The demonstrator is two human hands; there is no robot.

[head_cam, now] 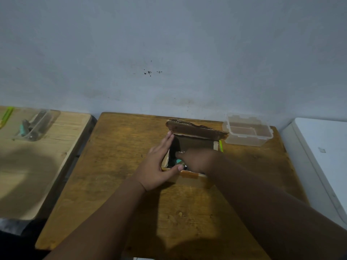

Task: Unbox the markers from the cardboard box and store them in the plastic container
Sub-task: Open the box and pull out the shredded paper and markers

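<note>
**Unboxing barely begun: markers in the box, container empty**

As far as I can see, nothing is moved yet. The plastic container stands open at the upper right of the desk, and through its clear walls I see no marker inside. The cardboard box sits in the middle of the frame, its torn flap folded back toward the wall. Down in its left part something teal shows, which I take for the markers; how many there are I cannot tell. A thin green strip lies at the right side of the box, perhaps one more marker.

The left hand lies flat against the left wall of the box, its fingers straight and together, the thumb on the near rim. I judge that it steadies the box. The right hand reaches into the opening. Its fingertips are hidden and blurred, so I cannot tell if they already grip something.

So the whole transfer is left to do.

For moving, the way from the box to the container is short and goes to the upper right, over the right wall of the box. The flap nearly touches the container's corner, so I would lift the hand clear of it. The container stands near the far right corner of the desk, close to the edge. The near part of the desk gives much open room.
</note>
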